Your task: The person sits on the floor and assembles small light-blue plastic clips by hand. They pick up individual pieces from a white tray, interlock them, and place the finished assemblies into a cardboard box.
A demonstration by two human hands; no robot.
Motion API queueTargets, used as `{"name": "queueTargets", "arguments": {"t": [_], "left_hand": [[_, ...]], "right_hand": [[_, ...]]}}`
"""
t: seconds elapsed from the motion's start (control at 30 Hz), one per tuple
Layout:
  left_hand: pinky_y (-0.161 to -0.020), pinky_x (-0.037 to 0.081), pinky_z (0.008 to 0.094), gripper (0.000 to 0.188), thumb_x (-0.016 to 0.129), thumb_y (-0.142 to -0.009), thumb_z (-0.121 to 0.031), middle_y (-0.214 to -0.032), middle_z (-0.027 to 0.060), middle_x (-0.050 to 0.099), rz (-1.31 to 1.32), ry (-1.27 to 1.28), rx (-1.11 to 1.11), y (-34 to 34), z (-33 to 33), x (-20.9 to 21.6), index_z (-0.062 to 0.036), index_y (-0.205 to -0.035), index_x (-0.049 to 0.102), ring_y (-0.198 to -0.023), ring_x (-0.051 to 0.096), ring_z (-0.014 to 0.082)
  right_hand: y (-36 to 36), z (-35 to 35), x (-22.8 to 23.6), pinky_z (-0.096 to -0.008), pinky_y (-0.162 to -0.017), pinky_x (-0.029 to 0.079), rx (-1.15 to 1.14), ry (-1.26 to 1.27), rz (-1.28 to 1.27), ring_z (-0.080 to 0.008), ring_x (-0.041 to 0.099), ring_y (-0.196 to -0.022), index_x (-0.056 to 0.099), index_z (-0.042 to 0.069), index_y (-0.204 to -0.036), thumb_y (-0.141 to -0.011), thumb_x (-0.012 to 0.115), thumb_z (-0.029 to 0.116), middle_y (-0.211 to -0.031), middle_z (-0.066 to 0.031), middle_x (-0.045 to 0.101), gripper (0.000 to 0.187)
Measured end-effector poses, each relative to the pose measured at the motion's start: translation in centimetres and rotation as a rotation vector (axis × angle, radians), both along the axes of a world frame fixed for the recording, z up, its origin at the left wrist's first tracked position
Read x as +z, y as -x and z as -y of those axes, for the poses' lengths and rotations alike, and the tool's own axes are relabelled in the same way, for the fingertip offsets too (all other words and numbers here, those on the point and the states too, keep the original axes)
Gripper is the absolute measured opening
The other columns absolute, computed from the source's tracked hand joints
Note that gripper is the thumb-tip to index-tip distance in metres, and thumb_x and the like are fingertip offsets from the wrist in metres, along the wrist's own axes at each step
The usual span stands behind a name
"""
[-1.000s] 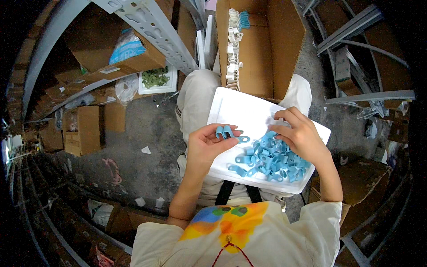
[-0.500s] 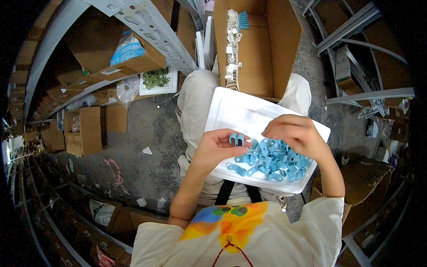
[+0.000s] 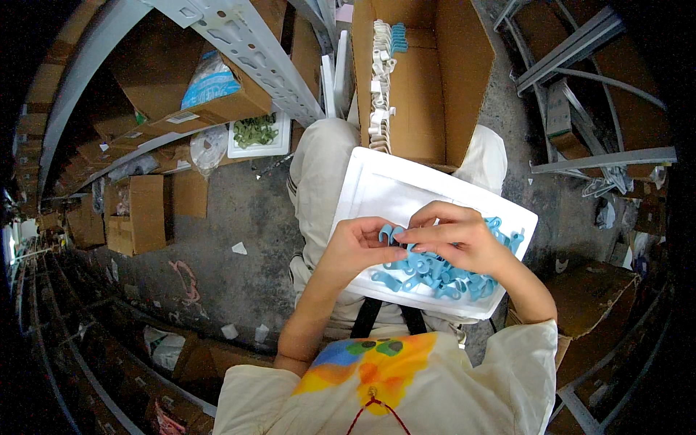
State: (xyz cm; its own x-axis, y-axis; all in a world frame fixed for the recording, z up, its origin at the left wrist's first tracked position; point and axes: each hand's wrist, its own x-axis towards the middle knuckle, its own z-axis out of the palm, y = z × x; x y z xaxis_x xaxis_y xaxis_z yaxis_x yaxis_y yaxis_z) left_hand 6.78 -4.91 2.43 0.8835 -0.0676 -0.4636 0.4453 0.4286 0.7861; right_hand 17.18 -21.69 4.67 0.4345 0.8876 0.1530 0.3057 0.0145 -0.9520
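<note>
Two or so blue plastic hooks (image 3: 386, 233), curved and lined up side by side, stick up between the thumb and fingers of my left hand (image 3: 355, 246), which is closed on them. My right hand (image 3: 457, 235) meets it from the right, its fingertips pinched on the blue hook at the right end of that row. Whether it holds a separate hook is hard to see. Below both hands, a loose pile of blue hooks (image 3: 435, 275) lies in a white tray (image 3: 370, 174) across my lap. My right hand covers part of the pile.
Beyond the tray stands an open cardboard box (image 3: 417, 94), with a row of white hooks (image 3: 380, 87) and several blue hooks (image 3: 399, 38) along its left wall. A white tray of green pieces (image 3: 255, 130) sits at the left shelf. Metal racks (image 3: 602, 159) rise at right.
My right hand has moved left and down from over the pile to the hooks in my left hand. More blue hooks now show at the pile's right. My left hand has shifted slightly down.
</note>
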Motion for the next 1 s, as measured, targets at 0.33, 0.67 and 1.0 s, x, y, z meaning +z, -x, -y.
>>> {"name": "queueTargets", "arguments": {"t": [0.33, 0.67, 1.0], "left_hand": [[-0.07, 0.047, 0.0206, 0.03, 0.067, -0.066, 0.003, -0.083, 0.0066, 0.06, 0.028, 0.1, -0.054, 0.21, -0.19, 0.45, 0.0043, -0.094, 0.056, -0.075, 0.058, 0.01], [-0.069, 0.047, 0.02, 0.029, 0.067, -0.066, 0.003, -0.082, 0.0063, 0.06, 0.066, 0.159, -0.024, 0.24, -0.04, 0.22, 0.0045, -0.094, 0.057, -0.074, 0.058, 0.0096], [-0.067, 0.047, 0.019, 0.031, 0.068, -0.065, 0.003, -0.082, 0.0066, 0.061, 0.106, -0.094, 0.027, 0.24, 0.39, -0.12, 0.0033, -0.094, 0.057, -0.072, 0.058, 0.01]], "right_hand": [[-0.11, -0.28, -0.06, -0.0247, -0.062, 0.04, 0.002, -0.034, -0.07, -0.0158, 0.05, -0.076, 0.067, 0.012, -0.085, -0.061, 0.067, 0.001, -0.084, -0.0029, 0.055, 0.026], [-0.51, -0.83, 0.24, -0.0278, -0.066, 0.04, -0.061, -0.11, 0.058, -0.0158, 0.05, -0.073, 0.067, 0.007, -0.074, -0.055, 0.069, 0.004, -0.078, -0.0024, 0.062, 0.019], [-0.49, -0.53, -0.37, -0.0306, -0.07, 0.042, -0.075, -0.133, 0.049, -0.0193, 0.055, -0.078, 0.064, 0.005, -0.086, -0.062, 0.065, -0.001, -0.083, -0.0052, 0.063, 0.025]]}}
